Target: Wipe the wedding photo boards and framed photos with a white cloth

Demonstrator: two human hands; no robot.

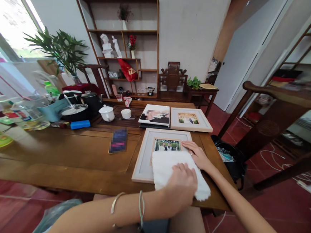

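Note:
A light wooden picture frame [141, 165] with a wide pale mount lies flat near the table's front edge. The photo [166, 144] inside shows people in front of greenery. Bunched across the frame's lower right part is a white cloth [165, 164], which hides some of the photo and hangs past the frame's right side. My left hand [183, 181], slightly blurred, presses on the cloth with curled fingers. Over the frame's upper right edge lies my right hand [197, 155], its fingers reaching onto the border and holding it.
Behind lie another framed photo [204, 124] and a white photo panel [144, 120]. Left of the frame is a blurred-out dark rectangular item [118, 140]. Further left stand a lidded white cup [106, 113], a black kettle [90, 102] and bottles. A wooden chair [267, 129] with a black bag [231, 162] stands right.

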